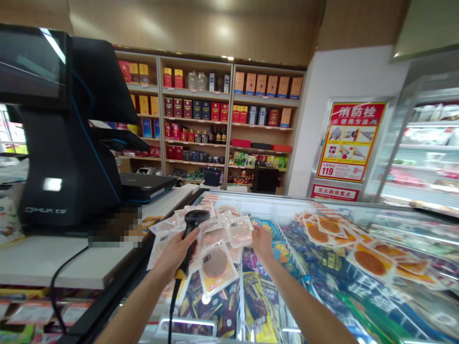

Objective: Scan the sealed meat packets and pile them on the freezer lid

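Note:
My left hand (172, 251) is wrapped round the handle of a black barcode scanner (196, 218), whose cable hangs down toward me. The scanner's head is over a loose pile of flat clear packets (215, 262), each with a round, pale patty-like disc inside. At the pile's right edge, my right hand (262, 241) pinches one such packet (240, 231), its barcode label facing up. The pile rests on the glass top of a chest freezer (283, 199). Further right on the glass is a second spread of packets (369, 260) with orange-brown discs.
Ice-cream wrappers (265, 298) fill wire baskets beneath the glass. On the left, a black checkout terminal (68, 157) stands on a white counter (64, 267). Shelves of boxed bottles (196, 109) line the back wall. A red fire-hydrant poster (353, 141) hangs at right, beside a refrigerated display (426, 148).

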A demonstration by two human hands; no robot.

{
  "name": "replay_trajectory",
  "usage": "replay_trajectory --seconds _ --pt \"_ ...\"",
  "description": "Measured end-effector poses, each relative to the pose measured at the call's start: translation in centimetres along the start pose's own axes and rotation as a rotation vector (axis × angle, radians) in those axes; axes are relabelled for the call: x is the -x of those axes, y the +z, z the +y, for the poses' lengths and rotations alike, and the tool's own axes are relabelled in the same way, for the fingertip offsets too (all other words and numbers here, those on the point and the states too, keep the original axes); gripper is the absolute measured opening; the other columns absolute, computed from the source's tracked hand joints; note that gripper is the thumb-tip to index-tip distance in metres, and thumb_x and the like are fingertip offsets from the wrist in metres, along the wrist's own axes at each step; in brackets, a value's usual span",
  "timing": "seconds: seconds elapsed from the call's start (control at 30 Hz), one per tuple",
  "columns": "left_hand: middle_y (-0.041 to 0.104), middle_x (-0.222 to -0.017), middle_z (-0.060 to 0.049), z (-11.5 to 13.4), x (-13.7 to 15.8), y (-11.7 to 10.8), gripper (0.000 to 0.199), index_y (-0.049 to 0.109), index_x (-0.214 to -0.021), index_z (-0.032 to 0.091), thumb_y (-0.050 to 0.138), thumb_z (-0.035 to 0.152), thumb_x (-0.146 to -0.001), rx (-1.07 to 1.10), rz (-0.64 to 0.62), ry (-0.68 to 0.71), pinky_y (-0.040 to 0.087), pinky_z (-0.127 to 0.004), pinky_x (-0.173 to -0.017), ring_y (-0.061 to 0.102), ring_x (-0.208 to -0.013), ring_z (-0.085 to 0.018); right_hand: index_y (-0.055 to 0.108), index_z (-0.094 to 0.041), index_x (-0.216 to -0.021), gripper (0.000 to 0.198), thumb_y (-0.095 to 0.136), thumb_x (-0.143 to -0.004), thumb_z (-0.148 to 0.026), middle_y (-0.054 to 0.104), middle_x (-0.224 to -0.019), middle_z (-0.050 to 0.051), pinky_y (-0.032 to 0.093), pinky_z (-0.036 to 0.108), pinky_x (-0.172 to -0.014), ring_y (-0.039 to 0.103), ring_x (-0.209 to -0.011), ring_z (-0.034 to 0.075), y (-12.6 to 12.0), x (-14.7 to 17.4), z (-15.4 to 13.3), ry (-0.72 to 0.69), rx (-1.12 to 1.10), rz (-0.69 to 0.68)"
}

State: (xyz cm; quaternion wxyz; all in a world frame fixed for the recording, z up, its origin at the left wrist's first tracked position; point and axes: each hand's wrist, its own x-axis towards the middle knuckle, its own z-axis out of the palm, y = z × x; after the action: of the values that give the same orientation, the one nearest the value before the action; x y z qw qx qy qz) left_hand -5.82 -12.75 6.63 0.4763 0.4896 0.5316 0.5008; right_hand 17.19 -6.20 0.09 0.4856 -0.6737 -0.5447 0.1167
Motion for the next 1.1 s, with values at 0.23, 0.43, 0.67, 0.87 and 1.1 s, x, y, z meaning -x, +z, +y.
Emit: replay_trajectory --seconds 0.23,0.43,0.67,0.87,1.1 --pt "0.051 -0.048 0.004 -0.1 -0.2 -0.6 0.038 0.049 -0.065 0.015 0.056 0.052 -0.06 0.03 0.007 -0.004 0.035 -0.019 -0.041 0.044 -0.041 -0.007 0.057 -0.015 -0.104 0.036 0.035 -0.076 -0.022 0.062 -0.1 0.009 0.036 0.03 -0.084 0.052 -0.096 0.02 1.3 1.3 -1.9 -0.185 0.228 -0.032" --pt "0.051 -0.047 0.004 0.6 0.3 2.7 0.036 0.047 -0.063 0.016 0.056 0.051 -0.06 0.044 -0.087 0.008 0.034 -0.017 -0.039 0.044 -0.04 -0.007 0.049 -0.013 -0.113 0.041 0.035 -0.079 -0.028 0.052 -0.115 0.01 0.031 0.033 -0.09 0.045 -0.107 0.022 -2.4 -0.9 1.3 -0.134 0.288 0.065" --pt "0.049 -0.045 0.005 0.5 0.4 8.4 0.037 0.046 -0.061 0.016 0.056 0.052 -0.059 0.051 -0.179 0.025 0.032 -0.017 -0.037 0.042 -0.037 -0.006 0.042 -0.014 -0.118 0.051 0.044 -0.073 -0.037 0.042 -0.122 0.015 0.027 0.044 -0.09 0.033 -0.115 0.029 -11.4 -4.6 9.3 0.146 0.568 0.26" --pt "0.045 -0.039 0.006 0.2 0.1 12.4 0.038 0.044 -0.058 0.017 0.051 0.054 -0.062 0.012 -0.314 0.034 0.03 -0.018 -0.036 0.039 -0.034 -0.006 0.039 -0.012 -0.118 0.058 0.045 -0.07 -0.045 0.042 -0.116 0.021 0.029 0.052 -0.082 0.036 -0.11 0.035 -12.7 -5.8 12.4 0.288 0.753 0.215" --pt "0.042 -0.037 0.007 -0.2 -0.1 14.7 0.038 0.042 -0.058 0.018 0.052 0.055 -0.061 0.001 -0.39 0.021 0.029 -0.019 -0.036 0.037 -0.032 -0.006 0.051 -0.017 -0.107 0.034 0.038 -0.075 -0.019 0.054 -0.099 0.015 0.038 0.045 -0.074 0.054 -0.088 0.028 -14.6 -5.5 12.2 0.227 0.598 0.138"
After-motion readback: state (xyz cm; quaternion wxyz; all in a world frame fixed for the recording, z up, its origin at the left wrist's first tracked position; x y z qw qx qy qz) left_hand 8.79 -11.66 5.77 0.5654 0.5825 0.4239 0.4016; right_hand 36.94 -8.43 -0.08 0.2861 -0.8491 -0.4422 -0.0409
